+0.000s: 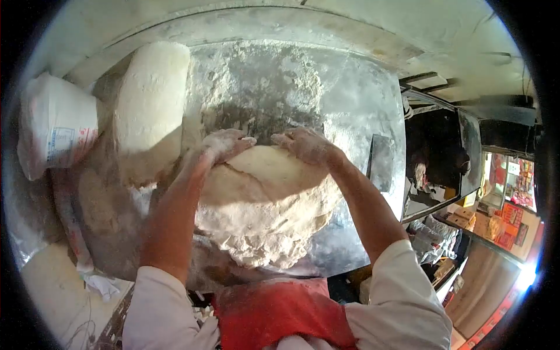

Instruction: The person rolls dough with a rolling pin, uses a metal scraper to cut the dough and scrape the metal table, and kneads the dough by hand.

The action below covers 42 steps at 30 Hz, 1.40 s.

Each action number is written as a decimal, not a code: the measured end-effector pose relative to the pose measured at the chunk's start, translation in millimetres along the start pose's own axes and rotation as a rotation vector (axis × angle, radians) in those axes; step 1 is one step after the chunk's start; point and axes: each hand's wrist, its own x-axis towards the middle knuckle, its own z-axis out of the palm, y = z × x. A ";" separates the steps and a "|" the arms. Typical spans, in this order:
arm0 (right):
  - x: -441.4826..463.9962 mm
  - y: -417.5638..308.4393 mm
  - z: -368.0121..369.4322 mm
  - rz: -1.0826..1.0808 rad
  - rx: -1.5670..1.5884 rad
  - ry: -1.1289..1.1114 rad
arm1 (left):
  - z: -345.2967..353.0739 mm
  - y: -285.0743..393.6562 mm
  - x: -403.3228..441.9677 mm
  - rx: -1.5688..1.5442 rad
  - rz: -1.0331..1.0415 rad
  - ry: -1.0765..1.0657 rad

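A large lump of dough (268, 201) lies on the floury worktable (356, 87) in front of me. Its top is smooth and folded, while the side nearer me is rough and ragged. At the far left edge of the lump, my left hand (227, 144) has its floured fingers curled over the dough. My right hand (309, 146) grips the same far edge a little to the right, its fingers pointing inward. Both thumbs and some fingertips are hard to make out. A long, smooth roll of dough (150, 105) rests to the left of my hands.
A white printed sack in clear plastic (61, 125) stands at the far left. On the table's right side is a dark flat rectangular piece (380, 162). Loose flour (291, 70) covers the back. Shelves with bagged goods (434, 236) stand beyond the right edge.
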 end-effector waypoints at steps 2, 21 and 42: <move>-7.0 -6.3 -2.1 0.072 0.230 0.013 | 4.0 7.5 -16.9 0.111 -0.159 0.035; -270.3 -221.3 156.9 0.189 -0.072 0.858 | 241.6 150.4 -317.2 0.997 0.570 0.898; -233.5 -261.3 120.7 0.394 -0.004 0.573 | 234.6 194.0 -305.9 0.920 0.130 0.635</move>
